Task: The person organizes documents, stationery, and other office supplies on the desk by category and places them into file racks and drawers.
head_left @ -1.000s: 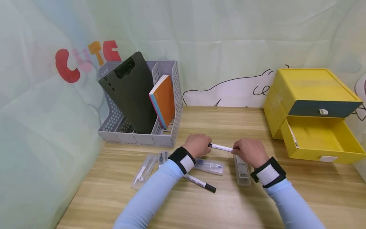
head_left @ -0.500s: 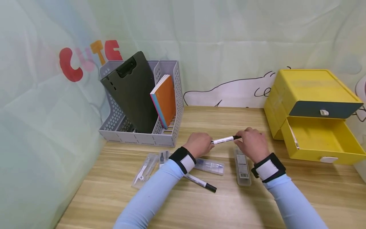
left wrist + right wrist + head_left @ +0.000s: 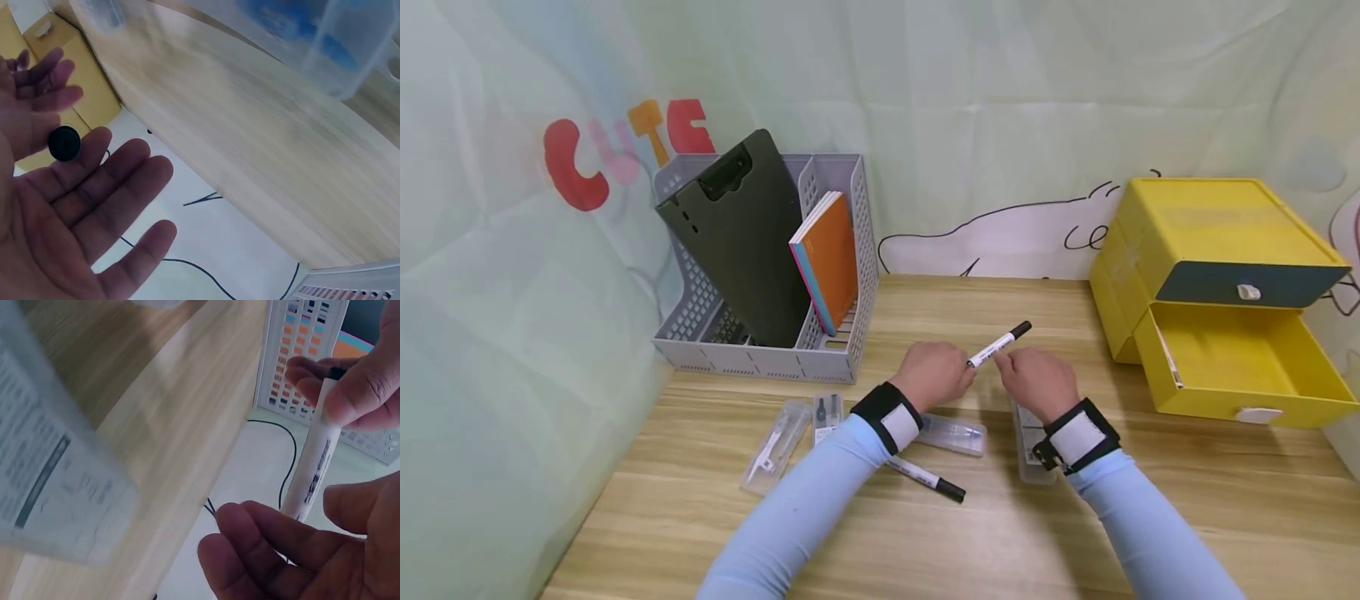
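In the head view my left hand [image 3: 934, 372] pinches one end of a white marker pen [image 3: 992, 350], whose black-capped far end points up and right. My right hand [image 3: 1039, 383] is beside the pen, fingers loosely bent. The right wrist view shows its thumb apart from its fingers, near the printed barrel [image 3: 312, 456]. A round black pen end [image 3: 64, 144] shows at the left thumb and forefinger in the left wrist view, the other fingers extended. Under the right hand lies a clear labelled case [image 3: 1028, 450]. Another marker [image 3: 925, 477] lies below the left wrist.
Clear plastic cases [image 3: 777, 447] lie around the left forearm, one of them [image 3: 953, 435] right of the wrist. A grey organizer [image 3: 760, 364] at back left holds a black clipboard [image 3: 752, 250] and orange-covered books [image 3: 831, 262]. At right, a yellow drawer unit [image 3: 1232, 221] has its lower drawer [image 3: 1210, 404] pulled out.
The pen has swung from nearly level to slanting up and right. My right hand, at the pen's right end before, has come off it and moved left and down; the left still holds it.
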Motion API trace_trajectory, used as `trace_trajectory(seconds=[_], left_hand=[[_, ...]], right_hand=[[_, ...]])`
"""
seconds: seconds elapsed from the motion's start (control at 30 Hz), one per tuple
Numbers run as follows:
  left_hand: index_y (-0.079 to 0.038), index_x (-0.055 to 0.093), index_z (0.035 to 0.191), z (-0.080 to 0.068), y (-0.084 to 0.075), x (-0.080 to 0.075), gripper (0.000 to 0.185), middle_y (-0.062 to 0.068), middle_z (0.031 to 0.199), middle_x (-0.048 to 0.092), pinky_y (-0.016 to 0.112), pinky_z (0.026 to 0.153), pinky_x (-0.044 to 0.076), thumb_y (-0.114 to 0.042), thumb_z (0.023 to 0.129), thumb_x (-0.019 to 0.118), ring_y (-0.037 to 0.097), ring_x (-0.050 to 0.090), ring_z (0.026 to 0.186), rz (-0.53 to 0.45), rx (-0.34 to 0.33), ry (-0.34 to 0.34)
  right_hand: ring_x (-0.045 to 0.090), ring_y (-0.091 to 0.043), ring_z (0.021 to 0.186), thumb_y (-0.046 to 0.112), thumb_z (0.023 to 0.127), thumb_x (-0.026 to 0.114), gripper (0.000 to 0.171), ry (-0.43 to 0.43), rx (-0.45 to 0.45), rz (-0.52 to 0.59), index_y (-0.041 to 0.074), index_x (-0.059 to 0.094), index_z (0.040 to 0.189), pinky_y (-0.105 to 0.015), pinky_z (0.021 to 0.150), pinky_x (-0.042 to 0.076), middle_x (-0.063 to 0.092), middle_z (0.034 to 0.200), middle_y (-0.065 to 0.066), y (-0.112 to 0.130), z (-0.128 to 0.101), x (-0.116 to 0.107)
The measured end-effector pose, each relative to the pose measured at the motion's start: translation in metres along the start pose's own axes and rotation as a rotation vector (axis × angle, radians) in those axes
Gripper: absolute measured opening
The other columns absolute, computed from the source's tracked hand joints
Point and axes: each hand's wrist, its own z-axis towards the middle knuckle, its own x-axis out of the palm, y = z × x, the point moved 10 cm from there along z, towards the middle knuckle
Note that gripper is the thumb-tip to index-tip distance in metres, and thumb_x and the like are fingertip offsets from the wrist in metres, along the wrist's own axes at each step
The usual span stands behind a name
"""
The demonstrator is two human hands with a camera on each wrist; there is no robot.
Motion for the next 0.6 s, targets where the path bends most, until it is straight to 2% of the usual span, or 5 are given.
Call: trace_trajectory(seconds=[0.17, 0.3, 0.47, 0.6], left_hand=[[-0.017, 0.051, 0.065, 0.000, -0.013, 0.003, 0.041, -0.005, 0.058, 0.045, 0.028, 0.044, 0.038, -0.035, 0.102, 0.053, 0.011, 0.045, 0.052, -0.016, 0.041, 0.049], [-0.018, 0.051, 0.064, -0.001, -0.023, 0.001, 0.042, -0.005, 0.058, 0.045, 0.027, 0.045, 0.039, -0.037, 0.101, 0.054, 0.010, 0.045, 0.052, -0.014, 0.064, 0.043], [-0.017, 0.058, 0.068, -0.001, -0.028, 0.000, 0.043, -0.005, 0.060, 0.047, 0.027, 0.045, 0.042, -0.045, 0.101, 0.053, 0.010, 0.047, 0.053, -0.010, 0.065, 0.029], [-0.016, 0.061, 0.077, -0.003, -0.025, 0.007, 0.041, -0.005, 0.062, 0.050, 0.027, 0.046, 0.042, -0.051, 0.098, 0.057, 0.009, 0.049, 0.054, -0.060, 0.038, 0.075]], right_hand=[[0.043, -0.019, 0.052, 0.034, 0.103, 0.049, 0.041, -0.009, 0.022, 0.073, 0.010, 0.061, 0.072, -0.030, 0.047, 0.029, 0.044, 0.059, -0.002, 0.002, 0.000, -0.001], [0.044, -0.018, 0.052, 0.037, 0.100, 0.054, 0.042, -0.010, 0.050, 0.118, 0.009, 0.063, 0.070, -0.029, 0.047, 0.028, 0.046, 0.058, -0.001, 0.001, -0.002, -0.002], [0.046, -0.018, 0.056, 0.038, 0.098, 0.056, 0.041, 0.028, 0.118, 0.218, 0.006, 0.070, 0.078, -0.029, 0.049, 0.029, 0.060, 0.066, -0.003, -0.004, -0.001, -0.001], [0.052, -0.018, 0.061, 0.036, 0.099, 0.055, 0.039, 0.076, 0.165, 0.267, 0.004, 0.072, 0.085, -0.029, 0.051, 0.032, 0.068, 0.076, -0.005, -0.010, -0.001, 0.003]])
